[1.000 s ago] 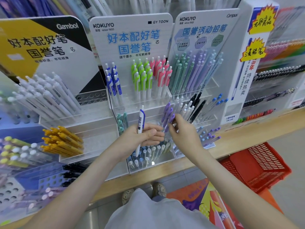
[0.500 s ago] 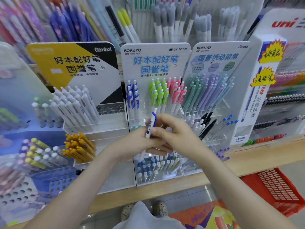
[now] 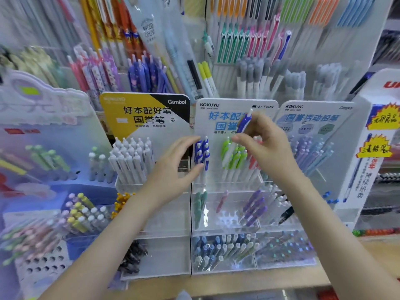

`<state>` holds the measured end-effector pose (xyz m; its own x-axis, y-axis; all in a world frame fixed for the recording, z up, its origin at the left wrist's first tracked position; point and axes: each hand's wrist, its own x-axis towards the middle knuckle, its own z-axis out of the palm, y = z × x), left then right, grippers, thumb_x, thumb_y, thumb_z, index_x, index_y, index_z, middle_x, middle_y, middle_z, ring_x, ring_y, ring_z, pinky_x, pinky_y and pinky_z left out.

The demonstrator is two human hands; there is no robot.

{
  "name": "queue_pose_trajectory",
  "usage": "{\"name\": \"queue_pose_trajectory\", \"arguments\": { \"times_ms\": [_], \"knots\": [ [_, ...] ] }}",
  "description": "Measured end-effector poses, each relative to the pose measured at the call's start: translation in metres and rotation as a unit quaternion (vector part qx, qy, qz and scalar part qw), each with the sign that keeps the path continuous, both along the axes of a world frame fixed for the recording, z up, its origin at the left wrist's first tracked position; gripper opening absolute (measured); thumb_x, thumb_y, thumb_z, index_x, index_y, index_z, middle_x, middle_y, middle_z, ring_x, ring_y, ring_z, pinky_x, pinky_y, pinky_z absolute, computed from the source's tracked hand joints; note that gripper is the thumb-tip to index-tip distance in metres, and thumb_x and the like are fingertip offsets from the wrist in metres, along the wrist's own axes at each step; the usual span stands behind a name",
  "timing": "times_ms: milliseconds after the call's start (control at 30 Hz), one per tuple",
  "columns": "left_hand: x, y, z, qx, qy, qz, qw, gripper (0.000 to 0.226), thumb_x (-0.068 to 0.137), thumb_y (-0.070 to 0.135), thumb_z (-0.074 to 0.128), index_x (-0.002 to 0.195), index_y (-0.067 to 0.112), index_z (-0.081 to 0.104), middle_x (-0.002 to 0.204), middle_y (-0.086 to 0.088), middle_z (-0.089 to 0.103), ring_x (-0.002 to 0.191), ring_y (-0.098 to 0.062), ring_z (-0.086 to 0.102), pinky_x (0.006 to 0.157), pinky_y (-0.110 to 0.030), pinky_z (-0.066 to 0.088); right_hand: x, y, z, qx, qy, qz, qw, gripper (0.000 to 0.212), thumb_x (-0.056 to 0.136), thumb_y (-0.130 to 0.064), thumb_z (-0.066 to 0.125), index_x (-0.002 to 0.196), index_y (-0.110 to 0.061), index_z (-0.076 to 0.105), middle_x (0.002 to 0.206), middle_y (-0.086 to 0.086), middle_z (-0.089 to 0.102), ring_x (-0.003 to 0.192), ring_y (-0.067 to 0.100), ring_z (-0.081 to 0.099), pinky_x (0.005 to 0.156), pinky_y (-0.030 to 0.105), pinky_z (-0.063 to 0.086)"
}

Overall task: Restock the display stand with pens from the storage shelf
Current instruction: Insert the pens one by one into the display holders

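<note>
- right hand pinches a blue and white pen between thumb and fingertips, tilted, clicker end up
- that pen is up in the air in front of the header card of the KOKUYO display stand, above the green pens
- left hand holds nothing, fingers loose and spread, just beside the blue pens in the top tier; can't tell if it touches them
- the stand sits on a wooden shelf

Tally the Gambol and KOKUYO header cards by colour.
Yellow-black card: 1
Pale cards: 2
Total: 3
</note>
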<state>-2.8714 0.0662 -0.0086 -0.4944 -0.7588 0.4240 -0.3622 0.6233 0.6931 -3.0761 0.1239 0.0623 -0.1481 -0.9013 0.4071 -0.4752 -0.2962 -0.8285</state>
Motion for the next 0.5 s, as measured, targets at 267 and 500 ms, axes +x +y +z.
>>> {"name": "queue_pose_trajectory", "arguments": {
  "times_ms": [267, 500],
  "knots": [
    [-0.016, -0.019, -0.021, -0.143, -0.068, -0.007, 0.987, 0.051, 0.091, 0.032, 0.053, 0.135, 0.007, 0.051, 0.139, -0.008, 0.051, 0.130, -0.014, 0.040, 0.113, -0.012, 0.018, 0.000, -0.036, -0.023, 0.078, 0.193, 0.008, 0.978, 0.025, 0.080, -0.023, 0.073, 0.095, -0.017, 0.055, 0.081, 0.006, 0.064, 0.078, 0.019, 0.058, 0.075, 0.029, 0.043],
    [-0.015, -0.028, -0.032, -0.211, -0.044, -0.002, 0.977, 0.048, 0.091, 0.029, 0.058, 0.132, 0.006, 0.055, 0.145, -0.011, 0.045, 0.133, -0.022, 0.044, 0.113, -0.032, 0.032, 0.001, -0.046, -0.034, 0.073, 0.261, -0.006, 0.963, 0.026, 0.076, -0.029, 0.076, 0.094, -0.016, 0.062, 0.081, -0.004, 0.048, 0.079, 0.010, 0.044, 0.071, 0.023, 0.031]
  ]
}}
